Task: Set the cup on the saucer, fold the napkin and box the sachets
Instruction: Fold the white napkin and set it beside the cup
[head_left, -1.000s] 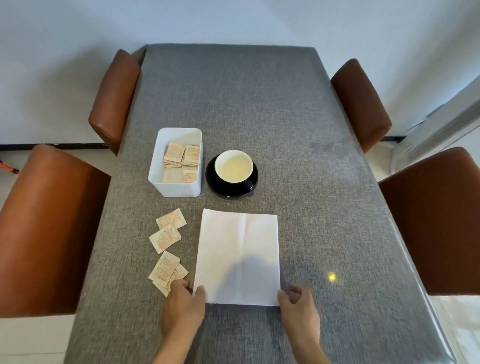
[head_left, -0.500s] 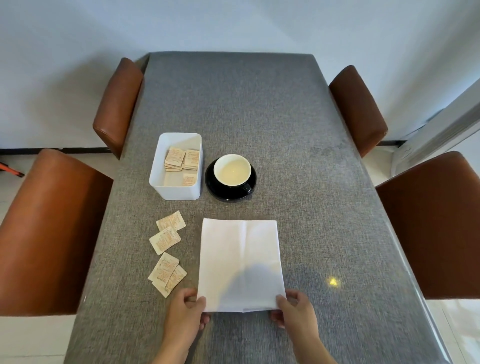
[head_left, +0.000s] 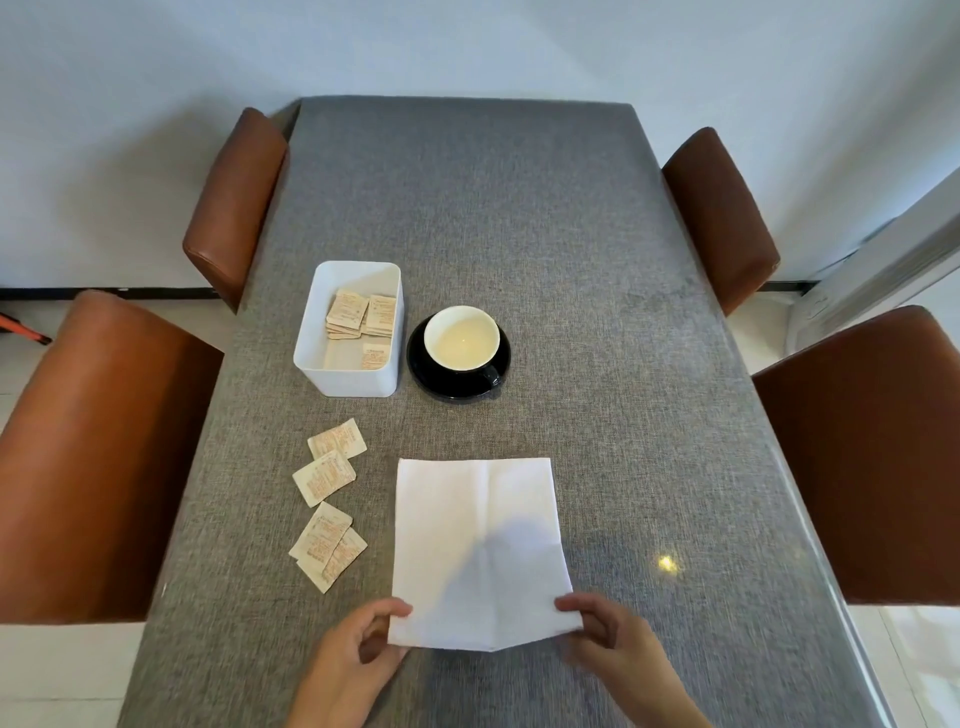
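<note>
Two hands: both pinch the near edge of the napkin (head_left: 475, 551), one at each near corner
Left hand (head_left: 358, 654): thumb and fingers curled on the near left corner, grasping it
Right hand (head_left: 610, 642): fingers curled on the near right corner, grasping it, slightly blurred
Napkin: white, unfolded, creased down the middle; the far part lies flat on the table (head_left: 597, 249), the near edge between the two grips is lifted and dips to a point at the crease
Loose sachets (head_left: 330, 499): four on the table, beyond the left grip and just left of the napkin; the nearest two overlap
Box (head_left: 349, 382): white, well beyond the left grip, past the loose sachets
Boxed sachets (head_left: 363, 317): a small pile at the far end of the box, one more lying nearer
Cup (head_left: 462, 338): well beyond both grips, standing on the saucer (head_left: 447, 382), just right of the box and not touching it
Saucer: black, round
Chairs (head_left: 104, 441): four brown ones, two along each long side of the table
</note>
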